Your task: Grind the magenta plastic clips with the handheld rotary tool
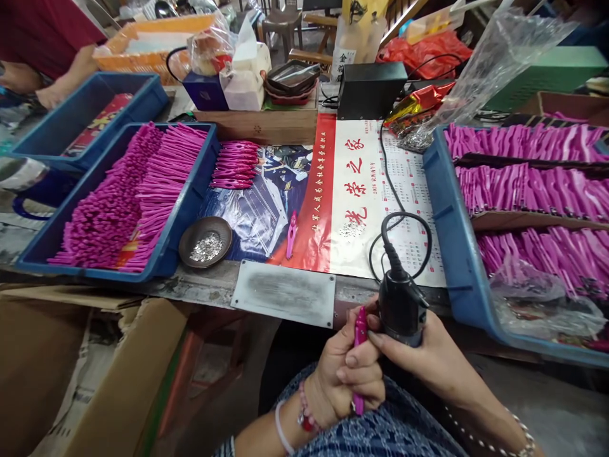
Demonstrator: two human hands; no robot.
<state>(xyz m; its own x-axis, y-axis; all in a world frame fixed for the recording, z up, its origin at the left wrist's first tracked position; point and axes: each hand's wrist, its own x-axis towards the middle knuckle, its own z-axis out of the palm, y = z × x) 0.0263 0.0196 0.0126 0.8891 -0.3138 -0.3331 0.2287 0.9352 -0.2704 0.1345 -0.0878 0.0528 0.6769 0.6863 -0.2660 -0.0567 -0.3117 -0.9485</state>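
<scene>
While L hand (345, 374) gripped a pink clip (360, 355) over the lap, R hand (419, 355) clutched a black corded tool (399, 304), tip touching clip.

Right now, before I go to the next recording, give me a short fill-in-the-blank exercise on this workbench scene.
1. The left hand holds a slim plastic piece coloured ____.
2. The right hand grips a black corded ____.
3. The small round dish of silvery bits sits just right of a tray coloured ____.
4. A single pink piece lies on the printed ____.

Missing words: pink; tool; blue; calendar
</scene>
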